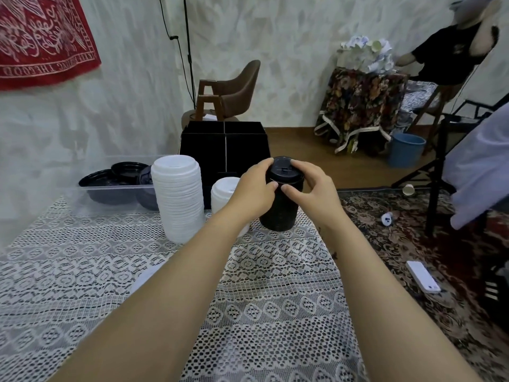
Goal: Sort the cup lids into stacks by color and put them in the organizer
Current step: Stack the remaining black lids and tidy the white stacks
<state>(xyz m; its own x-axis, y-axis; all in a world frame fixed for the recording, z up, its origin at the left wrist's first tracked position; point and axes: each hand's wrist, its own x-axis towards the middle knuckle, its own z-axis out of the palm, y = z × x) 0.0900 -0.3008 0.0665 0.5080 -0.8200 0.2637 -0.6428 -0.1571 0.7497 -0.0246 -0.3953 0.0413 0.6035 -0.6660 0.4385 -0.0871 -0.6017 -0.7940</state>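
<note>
While left hand [254,188] and right hand [312,186] clasp its top, black lid stack [279,213] upright

A lace cloth [82,285] covers the table, with a clear tub [91,197] at its far left. A red hanging [41,37] is on the wall. A brown chair [237,89] stands behind the table. To the right is a floral-draped stand [358,106] with a blue bucket [406,150] beside it. On the patterned rug [385,244] lie a white phone [423,277] and a tipped paper cup [408,189].
</note>
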